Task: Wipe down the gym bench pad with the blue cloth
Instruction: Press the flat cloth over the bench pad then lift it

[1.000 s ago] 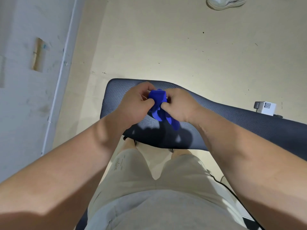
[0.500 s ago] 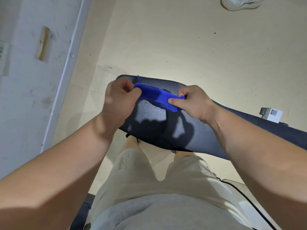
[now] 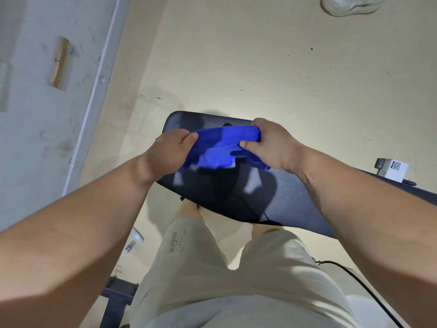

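Blue cloth (image 3: 221, 147) stretched crosswise between hands; apparently above pad (image 3: 279, 200)

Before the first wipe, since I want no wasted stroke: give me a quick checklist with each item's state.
1. Left hand grips the blue cloth: ok.
2. Right hand grips the cloth: ok.
3. Cloth spread out between the hands: ok.
4. Cloth pressed flat on the bench pad: not ok, it is held above the pad.
5. Pad free of loose things along the visible stretch: ok.
6. Cloth damp: cannot tell.
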